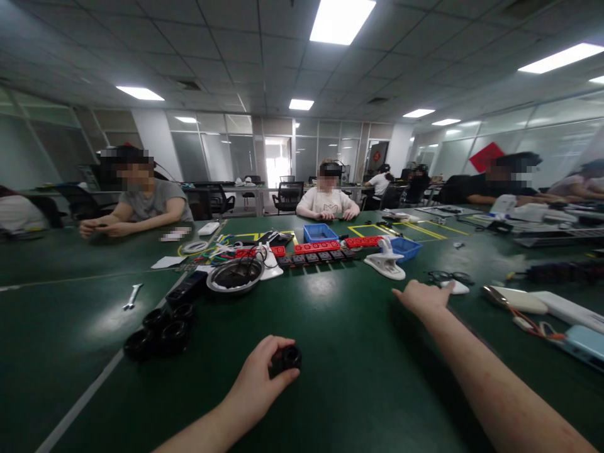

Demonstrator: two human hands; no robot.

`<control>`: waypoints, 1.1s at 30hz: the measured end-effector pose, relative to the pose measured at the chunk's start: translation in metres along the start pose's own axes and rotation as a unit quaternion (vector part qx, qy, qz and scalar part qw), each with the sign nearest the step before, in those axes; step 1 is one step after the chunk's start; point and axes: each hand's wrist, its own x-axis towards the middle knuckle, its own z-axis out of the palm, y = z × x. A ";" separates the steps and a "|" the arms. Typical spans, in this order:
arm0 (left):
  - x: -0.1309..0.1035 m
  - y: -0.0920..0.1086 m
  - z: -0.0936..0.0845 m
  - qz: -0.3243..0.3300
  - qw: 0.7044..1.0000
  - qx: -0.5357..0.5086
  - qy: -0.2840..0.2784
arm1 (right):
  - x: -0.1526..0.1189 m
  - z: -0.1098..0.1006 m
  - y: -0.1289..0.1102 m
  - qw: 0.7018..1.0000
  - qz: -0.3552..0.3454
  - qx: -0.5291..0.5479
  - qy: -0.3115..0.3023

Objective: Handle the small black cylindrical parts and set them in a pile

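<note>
My left hand (261,375), in the lower middle of the head view, is closed on a small black round part (292,357) with a hole in its centre. Thumb and fingers grip it from either side, just over the green tabletop. Farther out to the right, my right hand (423,298) reaches forward with thumb and outer finger spread apart. Its middle fingers are mostly hidden behind the knuckles, and I see nothing held there. Just beyond it lie a small white object (455,287) and a dark coiled cable (448,275). Several larger black hollow round parts (173,335) cluster at left.
A metal bowl (236,277), a black box-shaped device (187,286) and a wrench (133,296) lie left. Red sockets (317,246), blue trays (319,233) and a white clamp-like stand (384,265) line the middle. White devices (516,300) lie right. People sit across the table.
</note>
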 end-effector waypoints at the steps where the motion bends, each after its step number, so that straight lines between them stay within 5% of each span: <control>1: 0.000 -0.001 0.000 0.000 1.000 0.000 -0.001 | -0.008 -0.003 -0.011 0.999 -0.028 0.011 0.013; 5: 0.002 -0.004 0.003 0.011 1.000 0.009 0.004 | -0.057 -0.012 -0.070 0.959 -0.263 0.103 -0.028; 9: 0.005 -0.009 0.005 0.053 0.998 0.016 0.016 | -0.103 -0.001 -0.107 0.842 -0.481 0.174 -0.171; 12: 0.007 -0.011 0.005 0.058 0.998 0.015 0.016 | -0.115 0.014 -0.114 0.755 -0.568 0.242 -0.220; 15: 0.007 -0.009 0.004 0.046 0.999 0.013 0.008 | -0.112 0.026 -0.116 0.759 -0.574 0.236 -0.199; 21: 0.007 -0.007 0.006 0.013 0.999 0.018 0.036 | -0.121 0.040 -0.129 0.834 -0.507 0.199 -0.085; 24: 0.008 -0.009 0.008 0.020 0.998 0.021 0.062 | -0.129 0.041 -0.132 0.847 -0.497 0.185 -0.040; 27: 0.008 -0.011 0.008 0.027 0.999 0.012 0.045 | -0.126 0.039 -0.128 0.830 -0.520 0.199 -0.030; 33: 0.005 -0.009 0.003 0.058 0.998 -0.001 -0.013 | -0.108 0.035 -0.119 0.766 -0.591 0.217 -0.129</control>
